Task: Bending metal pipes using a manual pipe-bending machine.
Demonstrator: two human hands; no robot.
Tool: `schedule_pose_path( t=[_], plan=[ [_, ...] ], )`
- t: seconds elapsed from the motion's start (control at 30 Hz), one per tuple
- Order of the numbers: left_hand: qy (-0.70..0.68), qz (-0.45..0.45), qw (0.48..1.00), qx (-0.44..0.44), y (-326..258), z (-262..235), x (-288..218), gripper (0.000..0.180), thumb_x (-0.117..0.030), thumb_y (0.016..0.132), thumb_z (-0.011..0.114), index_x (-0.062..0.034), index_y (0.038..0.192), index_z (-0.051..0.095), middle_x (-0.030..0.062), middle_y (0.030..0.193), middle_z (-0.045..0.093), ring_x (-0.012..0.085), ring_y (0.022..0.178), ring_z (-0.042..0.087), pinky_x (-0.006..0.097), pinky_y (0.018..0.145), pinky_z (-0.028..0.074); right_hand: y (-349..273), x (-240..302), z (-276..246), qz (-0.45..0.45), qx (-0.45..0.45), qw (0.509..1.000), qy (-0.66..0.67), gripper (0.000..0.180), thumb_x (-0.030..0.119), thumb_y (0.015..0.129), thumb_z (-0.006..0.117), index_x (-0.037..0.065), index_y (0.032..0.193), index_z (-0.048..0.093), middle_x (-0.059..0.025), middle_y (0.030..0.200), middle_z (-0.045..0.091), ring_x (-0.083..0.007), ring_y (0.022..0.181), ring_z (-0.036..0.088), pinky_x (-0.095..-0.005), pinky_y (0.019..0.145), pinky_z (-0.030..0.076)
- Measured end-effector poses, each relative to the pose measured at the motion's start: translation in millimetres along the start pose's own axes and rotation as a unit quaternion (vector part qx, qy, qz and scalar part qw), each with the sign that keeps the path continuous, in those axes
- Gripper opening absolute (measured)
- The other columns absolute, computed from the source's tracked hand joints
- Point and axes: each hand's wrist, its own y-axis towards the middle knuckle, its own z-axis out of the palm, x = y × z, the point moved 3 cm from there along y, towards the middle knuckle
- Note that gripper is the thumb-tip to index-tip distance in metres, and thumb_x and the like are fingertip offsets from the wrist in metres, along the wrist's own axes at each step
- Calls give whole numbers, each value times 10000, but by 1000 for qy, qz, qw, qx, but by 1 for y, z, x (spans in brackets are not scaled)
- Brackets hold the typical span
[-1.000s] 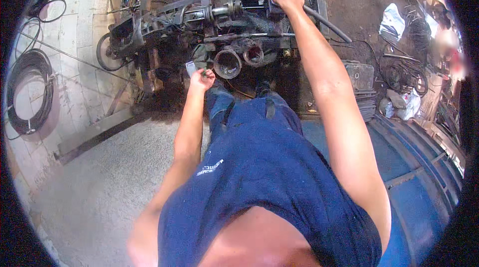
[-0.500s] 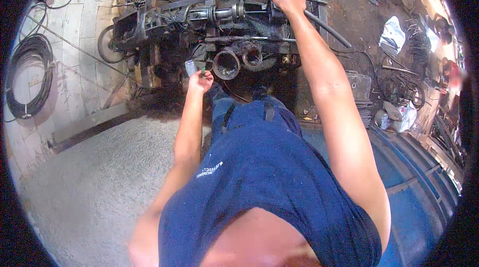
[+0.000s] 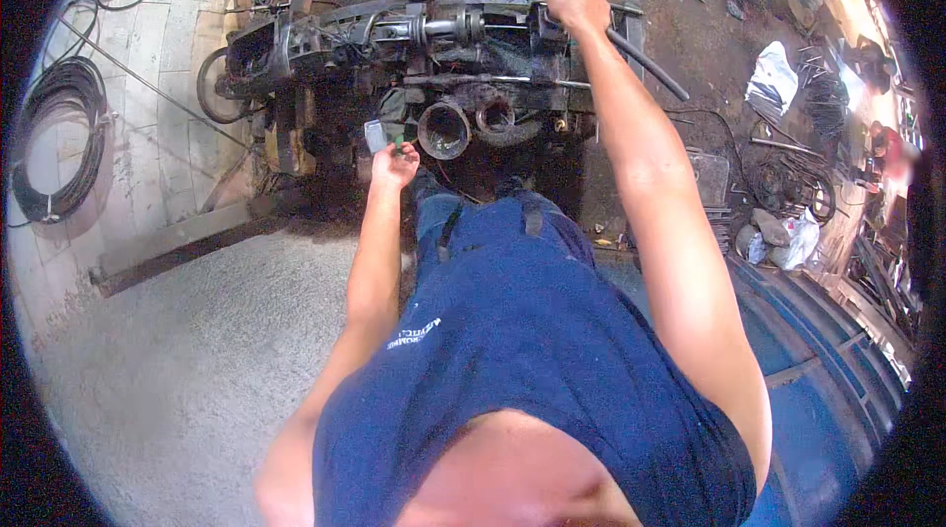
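A dirty black machine [image 3: 434, 64] with two open round pipe mouths stands on the ground in front of me. My right hand [image 3: 574, 1] is stretched forward and closed around a long grey curved lever bar [image 3: 641, 59] that runs over the machine's far right side. My left hand [image 3: 394, 164] sits at the machine's near edge, by a small grey box with a green button [image 3: 376, 136]; its fingers are curled against it. My blue shirt and trousers fill the lower middle of the view.
A coil of black cable [image 3: 59, 133] lies on the paving at the left. A metal rail [image 3: 168, 241] lies beside a rough concrete floor. Blue metal sheeting [image 3: 828, 379] is at the lower right. Scrap, wire and white bags [image 3: 774, 84] litter the right side.
The view has shifted slightly; both hands stay where they were, the right on the lever bar and the left by the small box.
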Motion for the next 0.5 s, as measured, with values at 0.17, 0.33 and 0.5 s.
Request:
schedule_pose_path(
  t=[0.17,0.33,0.5],
  plan=[
    [2,-10,1000,6,-2,3,-2,188,-186,978,353,-36,906,442,75,749,499,187,657,483,312,588,416,-2,4,2,4,2,1000,-4,510,443,821,515,-1,985,704,-235,1021,675,-375,972,660,-446,863,516],
    [3,-4,1000,-11,-6,5,0,168,-177,977,361,-38,923,437,79,770,508,184,663,487,314,592,422,-1,5,-1,-11,-5,1000,-16,508,442,826,512,4,998,702,-227,1029,677,-375,982,657,-451,867,513],
    [18,33,999,-18,-8,6,2,156,-170,971,377,-37,913,435,83,778,511,190,665,489,317,593,424,-1,1,-3,23,8,1000,-9,513,451,827,508,10,1003,703,-221,1026,679,-372,980,659,-447,863,515]
  ],
)
